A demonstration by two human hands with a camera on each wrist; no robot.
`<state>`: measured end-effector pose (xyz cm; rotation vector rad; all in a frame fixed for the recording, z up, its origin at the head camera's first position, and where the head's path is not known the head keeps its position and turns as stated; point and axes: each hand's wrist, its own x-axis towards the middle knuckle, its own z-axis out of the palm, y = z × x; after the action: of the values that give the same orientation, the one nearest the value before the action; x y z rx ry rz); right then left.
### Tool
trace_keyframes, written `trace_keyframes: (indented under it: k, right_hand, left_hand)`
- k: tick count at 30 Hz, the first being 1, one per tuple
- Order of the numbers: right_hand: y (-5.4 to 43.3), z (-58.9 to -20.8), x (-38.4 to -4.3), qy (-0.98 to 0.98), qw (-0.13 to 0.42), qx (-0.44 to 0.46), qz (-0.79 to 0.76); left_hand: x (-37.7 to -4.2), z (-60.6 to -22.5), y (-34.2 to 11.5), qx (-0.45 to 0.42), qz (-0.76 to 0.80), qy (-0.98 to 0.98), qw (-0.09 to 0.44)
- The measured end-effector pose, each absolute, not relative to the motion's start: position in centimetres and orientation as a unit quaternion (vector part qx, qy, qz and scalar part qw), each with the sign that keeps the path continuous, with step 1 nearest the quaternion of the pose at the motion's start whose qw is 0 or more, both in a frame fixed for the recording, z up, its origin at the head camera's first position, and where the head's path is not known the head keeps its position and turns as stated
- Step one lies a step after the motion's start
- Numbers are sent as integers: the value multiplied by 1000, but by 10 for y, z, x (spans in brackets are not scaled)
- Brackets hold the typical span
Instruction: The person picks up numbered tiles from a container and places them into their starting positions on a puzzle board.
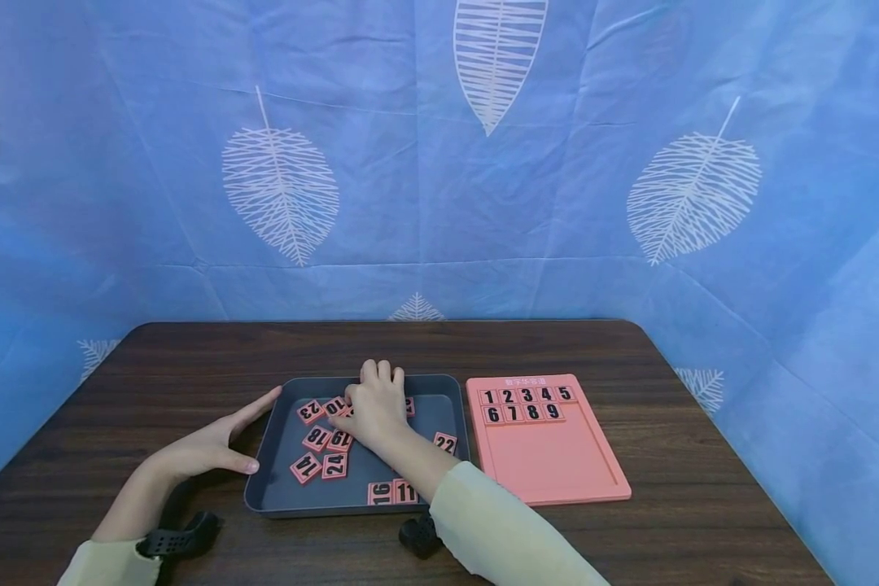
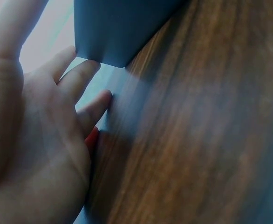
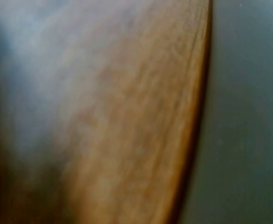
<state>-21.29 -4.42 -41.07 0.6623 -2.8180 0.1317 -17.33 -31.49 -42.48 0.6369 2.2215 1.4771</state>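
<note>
My left hand (image 1: 208,446) has its fingers and thumb spread along the left wall of a dark grey tray (image 1: 264,480). In the left wrist view the fingertips of that left hand (image 2: 48,121) touch the tray's side (image 2: 122,28). Over the tray's far middle is my right hand (image 1: 377,407), thumb and forefinger bent down around a partly covered number tile; I cannot tell whether they pinch it. Pink number tiles lie scattered nearby, among them 23 (image 1: 310,412), 18 (image 1: 317,438), 14 (image 1: 306,468) and 24 (image 1: 334,465). The right wrist view shows no hand clearly.
Right of the tray lies a pink puzzle board (image 1: 557,464), with tiles 1 to 9 set in order in its top two rows. Tiles 16 (image 1: 380,493), 11 (image 1: 405,491) and 22 (image 1: 445,442) sit elsewhere in the tray. Everything rests on a dark wooden table (image 1: 703,521).
</note>
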Motion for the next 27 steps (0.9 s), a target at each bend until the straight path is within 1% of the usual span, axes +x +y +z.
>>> trace_keyframes:
  k: [7, 17, 27]
  right_hand:
    - [-47, -411, -212, -969, 115, 214, 36]
    - [-52, -413, -211, -971, 121, 205, 18]
    - [-44, -402, -206, -966, 99, 222, 87]
  left_hand:
    - [-172, -425, -315, 230, 534, 789, 200]
    - [-172, -425, -317, 237, 537, 786, 196]
    - [-173, -426, -316, 232, 541, 782, 205]
